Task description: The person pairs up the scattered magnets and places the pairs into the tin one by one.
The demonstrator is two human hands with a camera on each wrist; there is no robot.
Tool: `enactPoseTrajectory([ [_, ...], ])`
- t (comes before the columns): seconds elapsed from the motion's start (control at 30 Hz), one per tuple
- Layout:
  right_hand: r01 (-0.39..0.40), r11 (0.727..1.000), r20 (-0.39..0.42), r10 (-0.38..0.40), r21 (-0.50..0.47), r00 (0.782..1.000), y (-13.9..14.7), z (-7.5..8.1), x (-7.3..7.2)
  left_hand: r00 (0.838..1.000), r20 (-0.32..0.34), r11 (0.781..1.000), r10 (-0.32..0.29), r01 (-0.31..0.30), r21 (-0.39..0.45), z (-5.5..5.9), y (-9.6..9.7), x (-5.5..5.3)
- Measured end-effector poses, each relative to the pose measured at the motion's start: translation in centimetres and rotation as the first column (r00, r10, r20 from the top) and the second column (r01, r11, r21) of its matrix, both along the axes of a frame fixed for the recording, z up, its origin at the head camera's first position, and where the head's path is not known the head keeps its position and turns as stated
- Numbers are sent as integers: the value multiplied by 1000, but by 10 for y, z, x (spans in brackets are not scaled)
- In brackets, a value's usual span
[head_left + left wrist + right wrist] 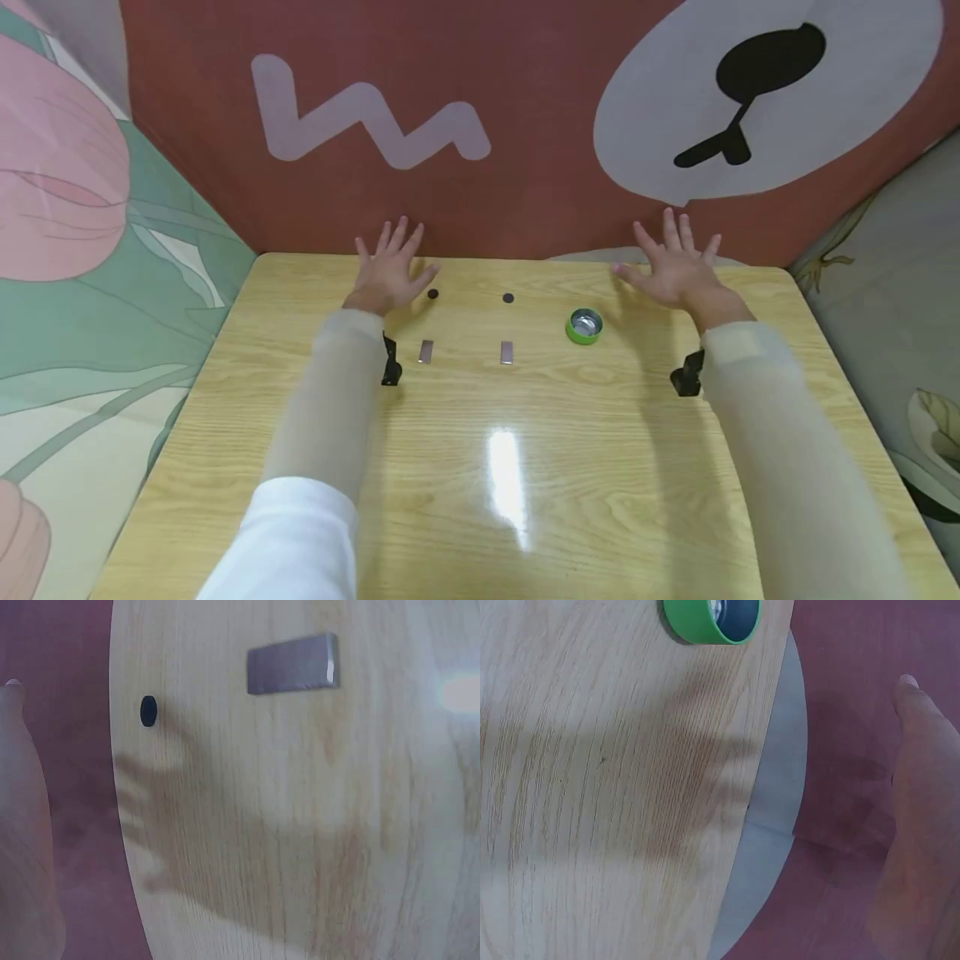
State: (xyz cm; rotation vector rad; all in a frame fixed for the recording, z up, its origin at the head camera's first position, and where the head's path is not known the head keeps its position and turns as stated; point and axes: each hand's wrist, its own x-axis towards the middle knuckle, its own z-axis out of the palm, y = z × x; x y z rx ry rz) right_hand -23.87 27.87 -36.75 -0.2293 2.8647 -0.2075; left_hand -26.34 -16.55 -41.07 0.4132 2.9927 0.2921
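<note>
My left hand (388,273) is spread over the table's far left edge, holding nothing. Just beside its thumb lies a small black disc (432,293), and nearer to me a small greyish-pink rectangular block (425,352). The left wrist view shows that block (292,664) with a shiny end, and the black disc (148,711). A second black disc (508,297) and a second matching block (507,352) lie to the right. My right hand (675,268), fingers spread, is also empty over the far edge. Left of it stands a round green container (584,326) with a silvery inside.
The light wooden table (585,467) meets a reddish-brown printed cloth (540,183) behind it. Patterned cloths (172,275) hang along the sides. A bright light reflection lies at the table's middle. Black wrist camera mounts (687,377) stick out inward from both sleeves.
</note>
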Motion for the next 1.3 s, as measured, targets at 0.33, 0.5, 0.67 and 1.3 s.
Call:
enactPoseTrajectory([
  [0.33, -87, 996, -23, 87, 11, 996, -4, -5, 11, 984, -41, 980, -175, 170, -99, 7, -10, 1],
  [0.5, -139, 990, -25, 139, 9, 990, -5, -5, 19, 967, -70, 966, -244, 236, -107, 11, -11, 4],
  [0.67, -189, 982, -28, 189, 10, 981, -8, -6, 29, 951, -80, 952, -299, 292, -93, 12, -17, 13],
  [1.3, -308, 951, -51, 308, 13, 950, -41, -16, 55, 911, -69, 914, -405, 404, -34, -1, -40, 60],
])
